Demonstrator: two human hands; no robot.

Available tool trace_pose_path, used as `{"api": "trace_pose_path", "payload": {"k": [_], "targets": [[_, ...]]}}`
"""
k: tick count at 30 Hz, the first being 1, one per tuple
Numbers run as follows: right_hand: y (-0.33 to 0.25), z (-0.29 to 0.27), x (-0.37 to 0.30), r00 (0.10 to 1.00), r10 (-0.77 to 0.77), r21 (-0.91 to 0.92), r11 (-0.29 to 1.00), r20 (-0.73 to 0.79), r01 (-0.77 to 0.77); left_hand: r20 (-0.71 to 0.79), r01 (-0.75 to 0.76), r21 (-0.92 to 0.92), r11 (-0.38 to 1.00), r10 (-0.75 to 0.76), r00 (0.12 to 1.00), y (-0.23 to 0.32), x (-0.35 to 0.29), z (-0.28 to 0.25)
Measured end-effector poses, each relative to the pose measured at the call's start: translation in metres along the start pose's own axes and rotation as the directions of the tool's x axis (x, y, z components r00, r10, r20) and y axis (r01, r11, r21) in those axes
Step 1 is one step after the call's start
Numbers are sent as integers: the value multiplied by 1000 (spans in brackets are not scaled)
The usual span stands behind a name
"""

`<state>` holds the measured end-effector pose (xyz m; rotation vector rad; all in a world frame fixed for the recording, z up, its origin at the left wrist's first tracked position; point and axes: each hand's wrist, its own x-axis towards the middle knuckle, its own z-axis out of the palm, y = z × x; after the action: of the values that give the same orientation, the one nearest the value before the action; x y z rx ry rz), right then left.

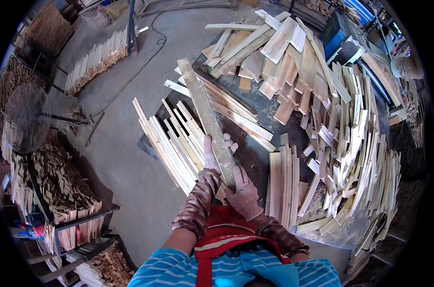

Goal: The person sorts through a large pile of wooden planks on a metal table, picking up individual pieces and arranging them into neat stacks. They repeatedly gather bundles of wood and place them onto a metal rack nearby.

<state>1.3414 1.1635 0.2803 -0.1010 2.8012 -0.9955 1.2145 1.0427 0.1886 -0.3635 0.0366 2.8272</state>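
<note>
A long, rough grey-brown wooden board slants away from my body, its far end tilted left. My left hand, in a pale glove, grips it from beneath near the middle; the thumb shows at the left side and fingertips curl out at the right. At the board's near end, my gloved right hand is closed on the right edge, with its thumb hidden in part. Several pale strips lie side by side left of the board. More strips lie crosswise beyond and under it.
A large heap of planks lies at the far right. Loose strips cover the table's right side, and upright-looking strips sit by my right arm. A caged fan and stacked wood stand at left; a cable crosses the floor.
</note>
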Motion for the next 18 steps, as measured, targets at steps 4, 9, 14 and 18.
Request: {"api": "trace_pose_path", "payload": {"k": [4,9,14,18], "targets": [[4,0,4,1000,20,25,999,6,-20,-56,-36,114,993,42,998,-2,1,13],[12,1,25,966,203,147,963,159,-226,-304,29,539,842,162,939,-1,20,-6],[60,9,30,871,242,860,186,428,-475,-424,102,443,891,108,899,-7,30,-20],[71,-1,31,828,147,830,-255,541,-497,-376,131,488,863,72,924,3,33,-41]]}}
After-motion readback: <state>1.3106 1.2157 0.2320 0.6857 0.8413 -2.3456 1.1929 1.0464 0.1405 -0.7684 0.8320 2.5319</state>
